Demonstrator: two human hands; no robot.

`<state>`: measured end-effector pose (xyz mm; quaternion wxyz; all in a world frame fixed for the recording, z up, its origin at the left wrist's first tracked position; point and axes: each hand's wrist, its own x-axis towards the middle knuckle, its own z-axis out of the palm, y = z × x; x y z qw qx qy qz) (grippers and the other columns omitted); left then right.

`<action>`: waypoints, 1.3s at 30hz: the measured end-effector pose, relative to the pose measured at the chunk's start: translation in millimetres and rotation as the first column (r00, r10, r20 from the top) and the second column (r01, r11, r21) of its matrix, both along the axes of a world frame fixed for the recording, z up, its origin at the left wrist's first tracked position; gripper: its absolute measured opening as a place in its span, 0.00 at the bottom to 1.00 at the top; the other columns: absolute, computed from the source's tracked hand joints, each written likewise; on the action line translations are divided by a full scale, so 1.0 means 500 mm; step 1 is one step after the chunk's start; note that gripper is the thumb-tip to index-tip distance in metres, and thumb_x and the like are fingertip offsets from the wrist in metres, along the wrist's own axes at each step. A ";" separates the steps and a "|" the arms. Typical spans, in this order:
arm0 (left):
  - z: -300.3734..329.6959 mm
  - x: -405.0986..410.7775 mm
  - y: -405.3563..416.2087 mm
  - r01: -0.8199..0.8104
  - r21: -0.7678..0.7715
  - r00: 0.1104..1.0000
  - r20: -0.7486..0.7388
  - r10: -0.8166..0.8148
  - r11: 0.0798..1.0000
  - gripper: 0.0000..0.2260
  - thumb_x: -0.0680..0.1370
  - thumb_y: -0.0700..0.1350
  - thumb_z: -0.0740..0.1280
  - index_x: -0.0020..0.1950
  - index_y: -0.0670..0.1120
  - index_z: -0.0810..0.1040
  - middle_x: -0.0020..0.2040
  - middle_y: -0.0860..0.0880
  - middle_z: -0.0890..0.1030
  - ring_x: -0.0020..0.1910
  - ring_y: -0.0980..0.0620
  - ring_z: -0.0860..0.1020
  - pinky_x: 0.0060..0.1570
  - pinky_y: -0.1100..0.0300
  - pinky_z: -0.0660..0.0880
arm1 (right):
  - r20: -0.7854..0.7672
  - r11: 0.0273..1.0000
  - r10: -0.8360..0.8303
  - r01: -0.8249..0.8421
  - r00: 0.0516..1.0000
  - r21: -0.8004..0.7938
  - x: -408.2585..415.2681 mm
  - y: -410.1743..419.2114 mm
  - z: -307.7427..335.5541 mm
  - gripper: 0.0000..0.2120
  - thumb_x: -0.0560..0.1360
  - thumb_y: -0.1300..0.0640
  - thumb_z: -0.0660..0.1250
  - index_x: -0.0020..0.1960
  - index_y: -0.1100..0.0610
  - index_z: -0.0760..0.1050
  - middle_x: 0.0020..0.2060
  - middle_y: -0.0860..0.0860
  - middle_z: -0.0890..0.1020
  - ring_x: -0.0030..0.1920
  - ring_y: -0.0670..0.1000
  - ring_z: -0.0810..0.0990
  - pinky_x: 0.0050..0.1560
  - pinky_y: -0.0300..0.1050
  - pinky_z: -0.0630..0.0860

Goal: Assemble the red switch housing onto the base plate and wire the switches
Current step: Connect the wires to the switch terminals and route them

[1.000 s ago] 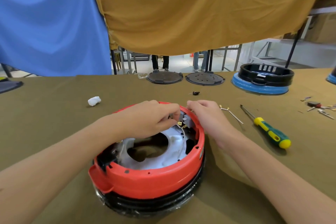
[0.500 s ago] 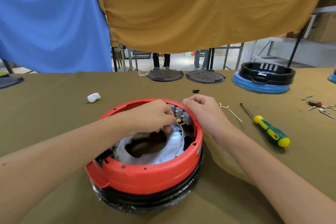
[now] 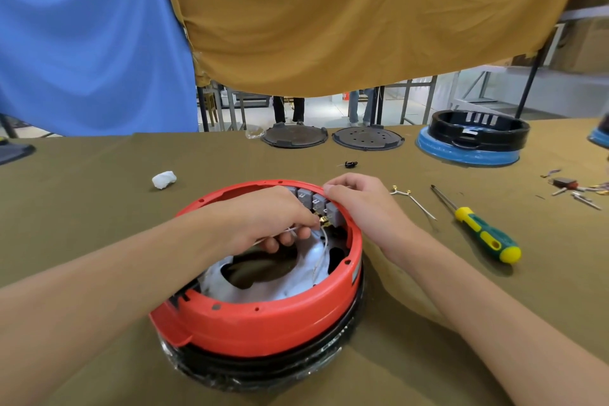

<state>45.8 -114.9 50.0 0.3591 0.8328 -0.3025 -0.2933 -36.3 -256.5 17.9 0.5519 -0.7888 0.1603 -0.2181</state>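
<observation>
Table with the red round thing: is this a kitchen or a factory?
Probably a workshop or small factory: a screwdriver and loose metal parts lie on the cloth-covered table, and more housings like the blue-and-black one wait behind.

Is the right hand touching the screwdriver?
Apart. The head view shows the right hand on the red housing rim, with bare tablecloth between it and the screwdriver.

bright, even light from above; soft shadows fall right of the screwdriver (image 3: 478,229) on the counter (image 3: 99,201). wide-angle bending at the edges; focus mostly sharp.
</observation>
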 end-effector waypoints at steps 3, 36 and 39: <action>-0.001 -0.002 0.000 -0.028 -0.008 0.999 -0.023 0.028 1.000 0.06 0.79 0.42 0.67 0.42 0.43 0.78 0.28 0.52 0.73 0.22 0.56 0.67 0.21 0.65 0.61 | -0.004 1.000 -0.008 0.008 1.000 0.004 0.003 -0.001 -0.002 0.06 0.78 0.52 0.67 0.47 0.52 0.81 0.30 0.46 0.82 0.31 0.44 0.79 0.38 0.42 0.75; 0.020 -0.026 -0.023 -0.052 0.011 0.998 -0.045 0.053 0.999 0.08 0.81 0.42 0.64 0.44 0.43 0.79 0.35 0.52 0.85 0.24 0.59 0.76 0.21 0.68 0.68 | -0.009 0.998 -0.025 0.025 1.000 0.059 0.004 0.011 -0.002 0.05 0.79 0.56 0.66 0.50 0.57 0.79 0.38 0.49 0.80 0.34 0.45 0.78 0.37 0.39 0.73; 0.028 -0.021 -0.013 -0.004 0.063 0.999 0.038 0.001 0.998 0.07 0.81 0.44 0.65 0.47 0.44 0.80 0.36 0.51 0.86 0.26 0.58 0.78 0.24 0.67 0.71 | -0.015 0.998 -0.018 0.019 1.000 0.061 0.005 0.009 -0.003 0.05 0.78 0.56 0.66 0.49 0.56 0.79 0.36 0.48 0.80 0.34 0.46 0.77 0.37 0.39 0.72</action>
